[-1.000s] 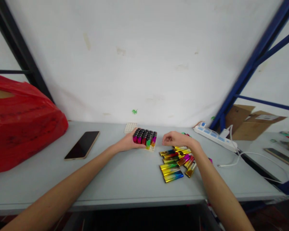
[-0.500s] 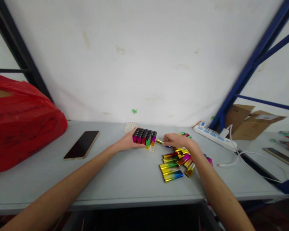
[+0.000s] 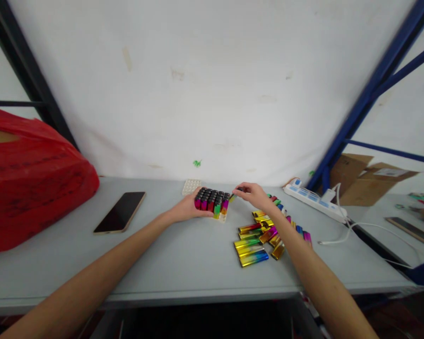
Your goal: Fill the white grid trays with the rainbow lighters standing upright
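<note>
Lighters (image 3: 249, 251) lie loose, nearest; beyond, left hand (image 3: 188, 207) grips the upright block of lighters (image 3: 211, 203) on its pale tray (image 3: 222, 218); right hand (image 3: 253, 194), lower half a second ago, now pinches one tilted lighter (image 3: 232, 197), just beside the block; that piece is clear of the loose ones, not standing among the rest; behind, a second tray (image 3: 191, 187).

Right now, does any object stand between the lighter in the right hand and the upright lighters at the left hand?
Nothing visible does: the lighter in the right hand is close beside the upright lighters held by the left hand. The loose lighters lie farther right, outside that space.
</note>
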A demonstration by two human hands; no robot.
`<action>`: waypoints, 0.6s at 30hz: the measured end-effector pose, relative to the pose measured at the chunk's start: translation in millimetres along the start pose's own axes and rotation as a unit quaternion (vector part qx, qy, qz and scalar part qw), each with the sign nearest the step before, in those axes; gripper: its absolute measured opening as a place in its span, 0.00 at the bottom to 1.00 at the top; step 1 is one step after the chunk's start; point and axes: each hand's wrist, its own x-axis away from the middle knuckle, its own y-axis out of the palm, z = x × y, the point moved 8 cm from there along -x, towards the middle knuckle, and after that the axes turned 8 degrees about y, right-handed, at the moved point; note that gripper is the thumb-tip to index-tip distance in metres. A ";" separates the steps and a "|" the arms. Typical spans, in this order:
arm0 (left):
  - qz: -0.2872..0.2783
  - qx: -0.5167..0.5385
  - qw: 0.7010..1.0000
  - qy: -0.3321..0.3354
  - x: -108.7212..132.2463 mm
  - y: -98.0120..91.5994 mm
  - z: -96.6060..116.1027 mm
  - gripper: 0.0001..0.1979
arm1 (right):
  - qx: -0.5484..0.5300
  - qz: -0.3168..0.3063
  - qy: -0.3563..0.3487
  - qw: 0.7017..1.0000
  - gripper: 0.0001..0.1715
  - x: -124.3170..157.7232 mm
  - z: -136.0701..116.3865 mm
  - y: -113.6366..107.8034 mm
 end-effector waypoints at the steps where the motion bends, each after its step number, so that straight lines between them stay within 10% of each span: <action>1: 0.000 0.002 1.000 0.000 0.0 0.1 -0.1 0.43 | -0.016 0.009 0.005 1.000 0.31 -1.1 1.1 0.4; 11: -0.006 0.006 1.000 0.004 0.3 2.0 -3.6 0.43 | -0.266 -0.040 0.053 0.962 0.33 5.4 -7.3 22.0; 18: 0.001 -0.003 1.000 0.006 0.4 1.1 -8.3 0.45 | -0.171 0.038 0.029 0.984 0.30 6.8 -13.2 21.3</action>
